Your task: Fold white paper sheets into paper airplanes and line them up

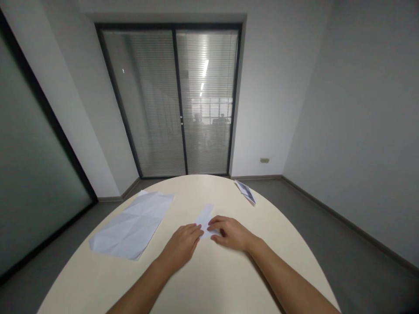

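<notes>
A small folded strip of white paper (204, 216) lies on the cream round table (209, 279), just beyond both hands. My left hand (181, 245) rests palm down with its fingertips pressed on the strip's near left edge. My right hand (229, 232) lies palm down too, fingers stretched leftwards onto the strip's near end, thumb tucked below. The near end of the strip is hidden under the fingers.
A larger creased white sheet (134, 226) lies flat on the table's left side. A small folded paper item (246, 191) sits at the far right edge. Beyond the table are glass sliding doors with blinds (176, 100) and a grey floor.
</notes>
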